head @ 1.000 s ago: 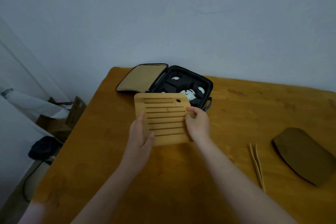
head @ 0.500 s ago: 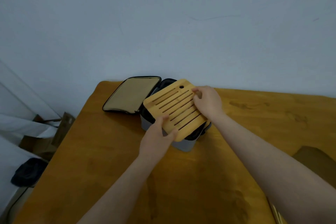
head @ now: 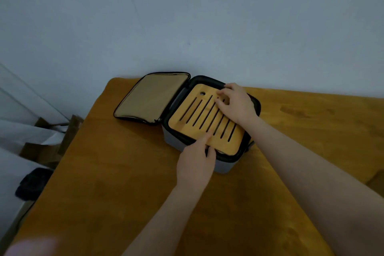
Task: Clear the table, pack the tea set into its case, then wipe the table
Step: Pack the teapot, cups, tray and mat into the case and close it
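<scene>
The slatted bamboo tray [head: 199, 122] lies flat inside the open tea-set case [head: 228, 159], which stands at the far side of the wooden table [head: 124, 183]. It covers whatever is packed beneath it. The case's lid [head: 151, 97] is folded open to the left, tan lining up. My left hand [head: 195, 164] holds the tray's near edge, one finger on top and the others curled at the rim. My right hand [head: 236, 102] rests on the tray's far right corner with its fingers spread over the slats.
A pale wall rises right behind the table. Off the table's left edge are a cardboard box [head: 41, 147] and a dark object [head: 31, 183] on the floor. A dark brown item [head: 376, 181] pokes in at the right edge.
Both hands carried the bamboo tray from the near side over the case, turned it and lowered it in. The view has moved closer to the case.
</scene>
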### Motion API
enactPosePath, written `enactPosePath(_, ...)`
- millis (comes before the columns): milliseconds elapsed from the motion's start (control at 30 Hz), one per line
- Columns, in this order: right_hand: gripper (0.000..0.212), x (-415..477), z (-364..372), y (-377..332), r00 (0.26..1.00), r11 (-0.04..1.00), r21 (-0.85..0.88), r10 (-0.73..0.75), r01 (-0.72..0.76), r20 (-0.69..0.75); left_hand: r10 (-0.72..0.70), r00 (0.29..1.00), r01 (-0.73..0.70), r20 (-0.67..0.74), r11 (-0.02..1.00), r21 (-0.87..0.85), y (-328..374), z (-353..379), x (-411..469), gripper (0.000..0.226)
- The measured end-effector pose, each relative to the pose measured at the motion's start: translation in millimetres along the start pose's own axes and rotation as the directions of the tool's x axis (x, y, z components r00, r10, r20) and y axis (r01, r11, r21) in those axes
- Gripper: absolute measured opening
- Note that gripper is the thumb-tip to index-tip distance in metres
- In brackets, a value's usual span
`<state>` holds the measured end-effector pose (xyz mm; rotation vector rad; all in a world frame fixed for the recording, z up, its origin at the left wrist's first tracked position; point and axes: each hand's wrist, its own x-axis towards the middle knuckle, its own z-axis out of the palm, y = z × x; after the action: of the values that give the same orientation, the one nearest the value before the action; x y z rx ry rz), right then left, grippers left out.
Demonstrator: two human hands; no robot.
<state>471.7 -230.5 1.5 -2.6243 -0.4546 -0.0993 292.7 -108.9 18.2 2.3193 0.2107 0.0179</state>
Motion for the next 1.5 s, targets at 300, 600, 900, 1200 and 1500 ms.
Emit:
enactPosePath(300, 0.029, -15, 9, 8, 0.947, 0.945, -0.27, -0.244, 0.184, -0.208, 0.214, 0.976, -0.156, -0.032, 0.798, 0.582, -9, -10, 15, 0.022)
enactPosePath(600, 0.045, -29, -13, 34, 0.965, 0.964, 0.036, 0.262, -0.262, 0.006, -0.096, 0.984, 0.128, -0.147, 0.967, 0.219, -17, -7, 5, 0.068)
enactPosePath(900, 0.026, -33, -30, 39, 0.934, 0.934, -0.087, 0.352, -0.347, 0.053, -0.593, 0.783, 0.574, 0.19, 0.57, -0.588, -14, 9, 4, 0.064)
enactPosePath(1200, 0.035, -81, -36, 35, 0.907, 0.907, 0.052, 0.421, -0.419, -0.027, -0.556, 0.822, 0.552, 0.123, 0.726, -0.41, -13, -2, -3, 0.024)
enactPosePath(1500, 0.041, -169, -43, 16, 0.85, 0.853, 0.135, 0.517, -0.504, -0.098, -0.473, 0.873, 0.485, 0.12, 0.866, -0.118, -19, -16, -31, 0.012)
